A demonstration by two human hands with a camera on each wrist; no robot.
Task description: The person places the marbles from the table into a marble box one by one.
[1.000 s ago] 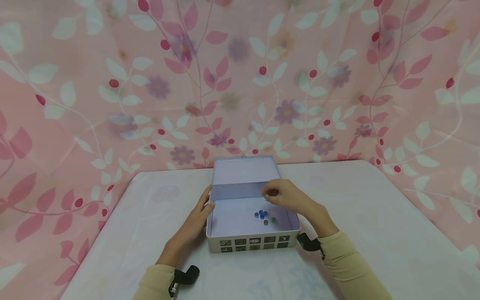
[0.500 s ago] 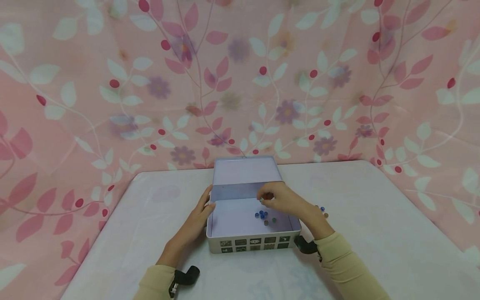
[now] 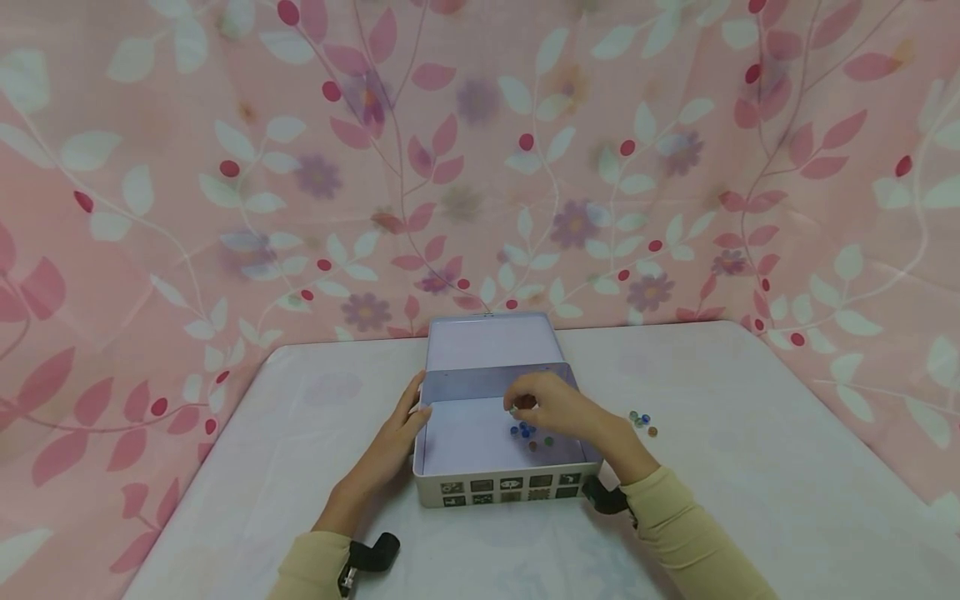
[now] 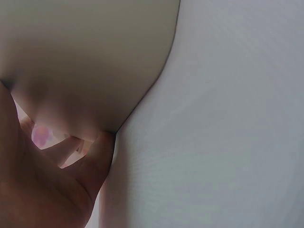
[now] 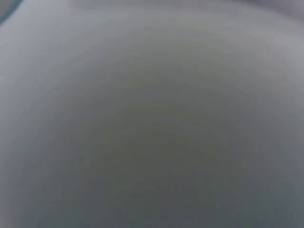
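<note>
A hinged tin box [image 3: 465,446], its lid [image 3: 491,342] raised at the back, stands on the table in the head view. My left hand [image 3: 393,433] holds its left wall, thumb over the rim. In the left wrist view the fingers of that left hand [image 4: 57,185] lie against the box's outer side [image 4: 104,57]. Over the inside of the box, my right hand [image 3: 562,408] pinches a small greenish marble [image 3: 513,409] between thumb and fingertips. Below it on the box floor lie several blue marbles [image 3: 524,432], a green marble [image 3: 549,442] and a brownish marble [image 3: 533,447]. The right wrist view is a grey blur.
Several more marbles [image 3: 640,419] lie on the white-covered table [image 3: 720,467] to the right of the box, beside my right forearm. A pink floral cloth [image 3: 480,167] hangs behind the table. Black wrist cameras [image 3: 375,552] sit near both sleeves.
My right hand has shifted left and slightly down over the box with the marble. The marbles outside on the right have come into sight from behind the arm. My left hand stays put.
</note>
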